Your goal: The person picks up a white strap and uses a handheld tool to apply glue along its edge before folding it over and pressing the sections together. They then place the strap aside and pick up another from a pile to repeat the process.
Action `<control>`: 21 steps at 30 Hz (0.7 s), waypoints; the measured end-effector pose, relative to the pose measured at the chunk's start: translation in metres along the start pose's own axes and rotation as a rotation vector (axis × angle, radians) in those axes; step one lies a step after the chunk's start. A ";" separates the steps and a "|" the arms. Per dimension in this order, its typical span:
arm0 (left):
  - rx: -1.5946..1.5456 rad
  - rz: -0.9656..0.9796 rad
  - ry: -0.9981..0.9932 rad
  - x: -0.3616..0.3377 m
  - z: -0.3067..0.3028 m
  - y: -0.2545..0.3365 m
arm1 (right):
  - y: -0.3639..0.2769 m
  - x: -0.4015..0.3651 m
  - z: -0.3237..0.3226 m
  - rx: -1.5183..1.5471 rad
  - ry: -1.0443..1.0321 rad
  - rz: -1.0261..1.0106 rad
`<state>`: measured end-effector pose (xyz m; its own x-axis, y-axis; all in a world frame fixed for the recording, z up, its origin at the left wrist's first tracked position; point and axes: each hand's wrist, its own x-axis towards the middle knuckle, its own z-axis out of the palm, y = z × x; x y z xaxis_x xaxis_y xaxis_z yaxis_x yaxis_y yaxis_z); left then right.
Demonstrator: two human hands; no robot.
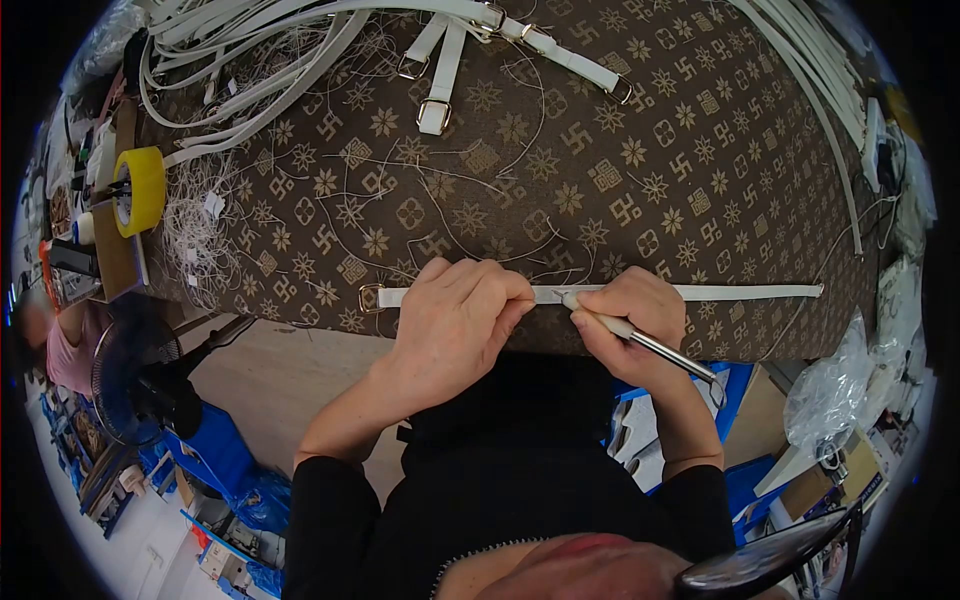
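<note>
A narrow white belt (745, 293) with a metal buckle (370, 298) at its left end lies along the near edge of the patterned brown cloth. My left hand (455, 315) rests on the belt, thumb and fingers closed on it left of the middle. In my right hand (635, 320) is a pen-like tool (660, 350) with a pale grip and a shiny metal rear end that has a small loop. The tool's tip is at the belt's surface, between both hands. What the tip touches is too small to make out. Loose threads (480, 225) lie just beyond.
More white belts (250, 90) are heaped at the far left, with buckled ends (435, 115) at the top middle and further straps (810, 80) at the right. A yellow tape roll (140, 192) stands at the left edge. A black fan (135, 370) and another person (75, 345) are lower left.
</note>
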<state>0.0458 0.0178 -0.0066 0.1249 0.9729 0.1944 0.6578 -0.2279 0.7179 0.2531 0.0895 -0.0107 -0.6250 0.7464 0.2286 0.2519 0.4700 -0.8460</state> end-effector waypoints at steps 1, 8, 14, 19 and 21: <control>-0.001 0.003 0.005 0.000 0.000 0.000 | 0.000 0.000 0.000 0.000 -0.002 0.001; -0.035 -0.017 -0.057 -0.001 -0.009 -0.001 | 0.002 -0.003 0.000 0.040 0.018 0.021; 0.131 -0.189 0.357 0.006 -0.044 -0.019 | 0.007 -0.009 -0.002 0.188 0.082 0.045; 0.147 -0.081 -0.126 0.018 -0.031 -0.002 | 0.006 -0.010 -0.001 0.199 0.098 0.063; 0.147 -0.078 -0.151 0.017 -0.034 -0.006 | 0.005 -0.012 -0.001 0.197 0.107 0.067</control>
<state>0.0190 0.0343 0.0151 0.1714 0.9847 0.0321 0.7699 -0.1542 0.6193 0.2621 0.0836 -0.0176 -0.5276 0.8232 0.2096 0.1343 0.3244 -0.9363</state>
